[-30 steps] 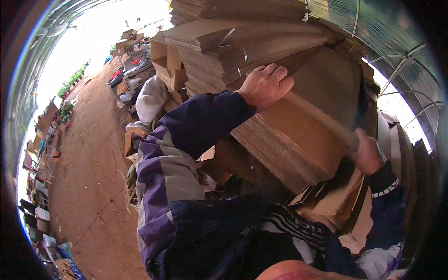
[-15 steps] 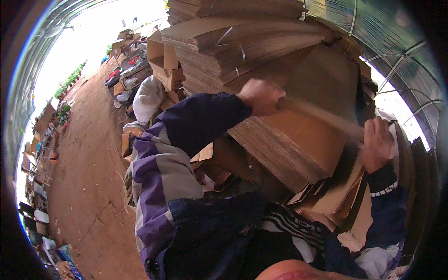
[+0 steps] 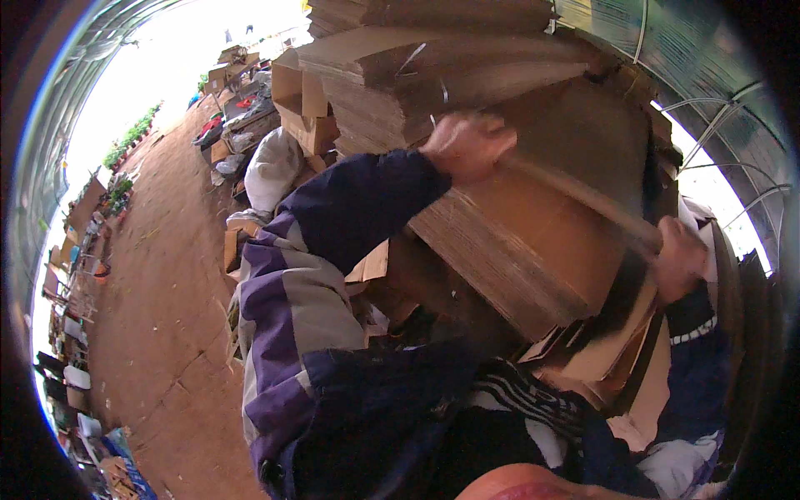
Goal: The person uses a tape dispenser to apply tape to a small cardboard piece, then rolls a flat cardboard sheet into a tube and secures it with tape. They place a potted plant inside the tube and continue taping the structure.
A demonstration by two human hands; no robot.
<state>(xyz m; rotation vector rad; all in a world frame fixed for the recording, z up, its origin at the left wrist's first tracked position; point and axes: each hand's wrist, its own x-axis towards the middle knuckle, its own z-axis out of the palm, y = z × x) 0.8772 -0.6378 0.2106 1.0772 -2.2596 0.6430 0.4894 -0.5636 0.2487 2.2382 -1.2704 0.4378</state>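
Observation:
My left hand (image 3: 468,147) is closed on the far-left end of the near edge of a brown cardboard sheet (image 3: 583,193). At the other end of that edge, my right hand (image 3: 679,260) grips too, its fingers somewhat blurred. The sheet's edge runs as a pale strip between both hands, above a stack of flat cardboard (image 3: 517,258) with its layered edges toward me. Behind the strip a broad dark brown cardboard surface slopes up; where the held sheet ends there I cannot tell.
Tall bundles of flattened cardboard (image 3: 375,104) rise behind my left hand. Looser cardboard sheets (image 3: 612,342) lean below my right hand. A white sack (image 3: 272,167) and an opened box (image 3: 312,133) stand left, beside a bare earth path (image 3: 158,333). Curved metal ribs (image 3: 717,125) hold the covering at right.
My right hand has shifted slightly down and right, while the left hand is a little higher. The strip between them has moved slightly. The whole view has drifted a little rightward.

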